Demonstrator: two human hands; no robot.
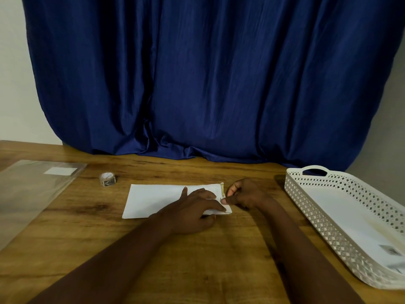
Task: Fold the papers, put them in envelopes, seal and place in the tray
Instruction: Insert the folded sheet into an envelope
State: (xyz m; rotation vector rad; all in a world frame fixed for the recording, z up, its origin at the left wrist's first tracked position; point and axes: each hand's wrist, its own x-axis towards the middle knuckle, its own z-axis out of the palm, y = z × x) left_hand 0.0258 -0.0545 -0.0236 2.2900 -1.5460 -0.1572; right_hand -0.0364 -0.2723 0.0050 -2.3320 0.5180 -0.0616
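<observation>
White envelope [157, 199] lies flat on the wooden table [197, 270], close to the person. Left hand [192, 212] presses it down with straight, spread fingers. Right hand [243, 195], at 3 o'clock of it, pinches the flap strip [222, 189]. Sealing looks like the step now; next the flap needs pressing shut. Tray [306, 194] waits at 3 o'clock, sticker roll [107, 179] at 10 o'clock.

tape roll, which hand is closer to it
Left. The left hand rests on the envelope, right of and nearer the camera than the tape roll. The right hand is farther right, at the envelope's right end.
</observation>
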